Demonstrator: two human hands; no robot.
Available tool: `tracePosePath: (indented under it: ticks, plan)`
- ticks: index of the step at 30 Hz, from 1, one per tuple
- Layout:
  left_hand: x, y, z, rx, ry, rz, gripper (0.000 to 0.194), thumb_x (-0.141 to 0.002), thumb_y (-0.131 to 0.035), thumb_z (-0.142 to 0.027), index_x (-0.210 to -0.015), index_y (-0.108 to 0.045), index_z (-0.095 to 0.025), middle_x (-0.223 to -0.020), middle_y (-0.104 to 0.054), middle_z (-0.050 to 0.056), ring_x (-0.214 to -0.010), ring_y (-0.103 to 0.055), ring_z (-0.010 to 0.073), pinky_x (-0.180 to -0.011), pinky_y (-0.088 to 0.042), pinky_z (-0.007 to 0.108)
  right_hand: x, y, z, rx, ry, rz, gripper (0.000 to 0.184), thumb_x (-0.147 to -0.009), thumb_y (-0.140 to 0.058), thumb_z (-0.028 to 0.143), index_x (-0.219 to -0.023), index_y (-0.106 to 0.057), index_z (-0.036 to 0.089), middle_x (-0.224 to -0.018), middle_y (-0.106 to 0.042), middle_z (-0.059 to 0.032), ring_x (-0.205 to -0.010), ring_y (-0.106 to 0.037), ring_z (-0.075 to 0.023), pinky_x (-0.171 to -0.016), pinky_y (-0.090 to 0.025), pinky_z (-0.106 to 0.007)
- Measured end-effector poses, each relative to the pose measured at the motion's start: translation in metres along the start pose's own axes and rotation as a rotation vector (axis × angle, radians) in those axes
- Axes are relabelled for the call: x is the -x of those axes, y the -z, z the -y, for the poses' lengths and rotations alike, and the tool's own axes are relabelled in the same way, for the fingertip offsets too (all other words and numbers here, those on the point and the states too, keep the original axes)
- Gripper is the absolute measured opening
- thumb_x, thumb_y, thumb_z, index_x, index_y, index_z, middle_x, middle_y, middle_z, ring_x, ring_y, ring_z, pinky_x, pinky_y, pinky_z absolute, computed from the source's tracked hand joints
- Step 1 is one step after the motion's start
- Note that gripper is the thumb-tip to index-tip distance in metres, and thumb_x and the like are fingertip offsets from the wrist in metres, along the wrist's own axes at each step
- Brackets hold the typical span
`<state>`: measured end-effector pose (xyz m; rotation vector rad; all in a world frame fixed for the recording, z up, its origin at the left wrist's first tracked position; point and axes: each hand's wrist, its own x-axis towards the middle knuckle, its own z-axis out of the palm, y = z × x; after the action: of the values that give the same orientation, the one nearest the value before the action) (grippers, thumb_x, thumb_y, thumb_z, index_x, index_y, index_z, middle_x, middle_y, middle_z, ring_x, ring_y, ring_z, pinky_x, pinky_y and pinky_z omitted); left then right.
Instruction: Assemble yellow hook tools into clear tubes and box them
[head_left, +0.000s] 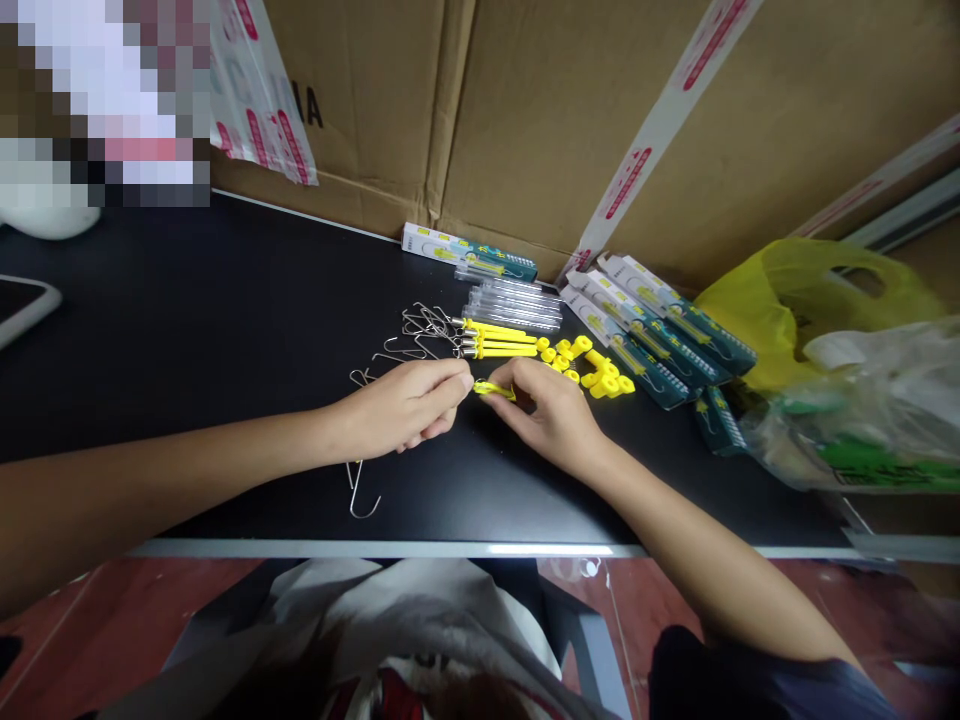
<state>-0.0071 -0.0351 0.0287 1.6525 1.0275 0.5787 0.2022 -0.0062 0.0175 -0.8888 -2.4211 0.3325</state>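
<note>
My left hand (409,405) is closed in a fist, with bent metal wire showing on either side of it. Below the fist, a wire hook (365,513) hangs out with its curved end over the black table. My right hand (555,415) pinches a small yellow plastic piece (496,390) between thumb and fingers, close against the left fingertips. Just beyond the hands lie several yellow rods with metal hooks (502,340). To their right is a loose pile of small yellow plastic parts (600,375). How the wire meets the yellow piece is hidden by my fingers.
Clear plastic tubes (517,305) lie behind the rods, near a printed box (465,250). More printed boxes (660,330) are stacked at the right, beside a yellow plastic bag (795,300). Large cardboard (585,120) stands along the back. The table's front edge (450,548) is near my lap.
</note>
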Motion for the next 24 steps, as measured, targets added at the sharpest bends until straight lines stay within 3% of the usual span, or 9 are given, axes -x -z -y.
tracePosePath:
  ticks: [6,9,18,24]
  plan:
    - [0.002,-0.001,0.001,0.011,-0.081,0.006,0.035,-0.097,-0.036,-0.042,-0.071,-0.040,-0.019,-0.058,-0.045,-0.007,-0.040,-0.040,0.0025,-0.037,-0.033,0.012,-0.003,0.007,0.006,-0.505,-0.173,0.245,0.018,-0.094,-0.054,0.033,-0.084,-0.055,0.018,-0.074,-0.051,0.0015,-0.066,-0.046,-0.0104,-0.061,-0.039,-0.023]
    - [0.003,-0.002,0.002,0.040,-0.086,0.019,0.037,-0.098,-0.034,-0.041,-0.070,-0.041,-0.018,-0.057,-0.044,-0.007,-0.041,-0.040,0.0028,-0.038,-0.033,0.012,-0.003,0.009,0.008,-0.623,-0.178,0.268,0.022,-0.096,-0.050,0.034,-0.083,-0.054,0.017,-0.073,-0.048,0.0021,-0.065,-0.044,-0.0097,-0.060,-0.038,-0.022]
    - [0.003,-0.004,0.002,0.002,-0.022,-0.048,0.040,-0.098,-0.032,-0.039,-0.064,-0.039,-0.018,-0.050,-0.044,-0.006,-0.041,-0.039,0.0046,-0.039,-0.033,0.013,0.001,0.000,0.006,-0.047,0.032,0.092,0.020,-0.095,-0.049,0.025,-0.077,-0.043,0.021,-0.067,-0.046,0.0033,-0.058,-0.042,-0.0097,-0.056,-0.033,-0.023]
    - [-0.001,-0.004,0.006,0.158,0.087,0.035,0.040,-0.097,-0.032,-0.044,-0.065,-0.039,-0.019,-0.048,-0.043,-0.006,-0.037,-0.037,0.0060,-0.034,-0.033,0.014,0.001,0.003,-0.002,0.188,0.157,0.016,0.017,-0.096,-0.048,0.025,-0.080,-0.050,0.021,-0.072,-0.058,-0.0016,-0.066,-0.053,-0.0143,-0.060,-0.040,-0.025]
